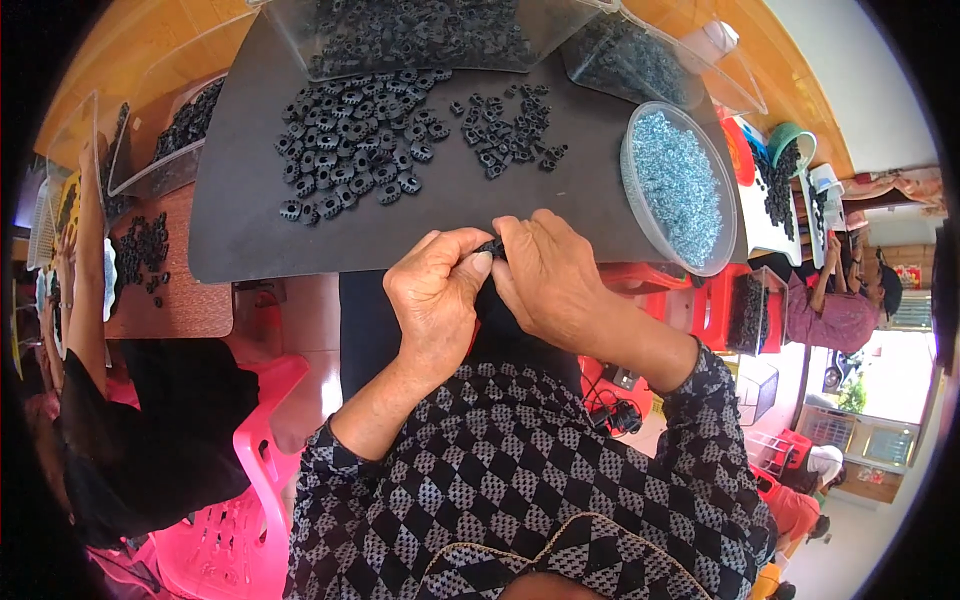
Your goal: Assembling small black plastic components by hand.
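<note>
two bare hands, both pinched nearly closed, meet at the near edge of the dark tabletop (pixel 590 205). l. hand (pixel 432 295): thumb + forefinger tips shut on one small blk part (pixel 491 246). r. hand (pixel 548 275): fingers bent over the same part from the other side, back of hand up; can't tell exactly how its fingertips sit, as the hand hides them. part itself mostly covered, so its shape is unclear.

clock dirs from the hands: bet. 10 & 11 o'clock, a heap of bigger blk toothed pcs (pixel 355 140), some overlapping. at 12, a looser, smaller group of little blk pcs (pixel 508 130), well apart from the hands. approx 2 o'clock, a round clear tub (pixel 630 185) w/ light-blue pcs (pixel 677 190), near the table's r. edge. abt 11, behind the heap, a clear bin (pixel 290 45) w/ more blk pcs; bet. 1 & 2, another clear bin (pixel 735 85), also w/ dark pcs.

at 9, a reddish-brown table (pixel 185 308) w/ blk bits; bet. 7 & 8, a pink plastic chair (pixel 268 470) w/ a person in blk (pixel 150 420).
</note>
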A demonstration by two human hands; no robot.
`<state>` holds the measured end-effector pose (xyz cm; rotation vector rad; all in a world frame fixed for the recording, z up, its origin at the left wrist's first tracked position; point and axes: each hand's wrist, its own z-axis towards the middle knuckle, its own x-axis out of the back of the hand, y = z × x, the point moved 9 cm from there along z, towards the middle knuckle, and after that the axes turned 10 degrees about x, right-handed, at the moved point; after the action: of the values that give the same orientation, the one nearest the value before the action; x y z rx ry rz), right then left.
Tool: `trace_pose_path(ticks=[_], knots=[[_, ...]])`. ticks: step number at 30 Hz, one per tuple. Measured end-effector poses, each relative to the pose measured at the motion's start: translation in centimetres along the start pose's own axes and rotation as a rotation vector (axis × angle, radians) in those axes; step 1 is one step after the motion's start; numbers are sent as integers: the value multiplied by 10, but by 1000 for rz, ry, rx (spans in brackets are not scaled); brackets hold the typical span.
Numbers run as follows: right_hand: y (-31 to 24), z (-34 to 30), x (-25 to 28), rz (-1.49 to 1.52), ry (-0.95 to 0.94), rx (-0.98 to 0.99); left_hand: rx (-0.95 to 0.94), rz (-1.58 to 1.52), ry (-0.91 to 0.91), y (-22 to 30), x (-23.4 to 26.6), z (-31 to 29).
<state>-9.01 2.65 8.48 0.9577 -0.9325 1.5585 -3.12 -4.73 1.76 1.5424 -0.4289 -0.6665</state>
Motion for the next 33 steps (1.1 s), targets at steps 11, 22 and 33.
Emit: trace_pose_path(ticks=[11,22,33], knots=[[-2,7,-3,-22,60,-39,111,-146,57,6,3,2],[20,7,9,69,151,-72,359,-302,-196,0,-5,14],[14,7,3,29,165,2,206,-168,-154,0,-5,14]])
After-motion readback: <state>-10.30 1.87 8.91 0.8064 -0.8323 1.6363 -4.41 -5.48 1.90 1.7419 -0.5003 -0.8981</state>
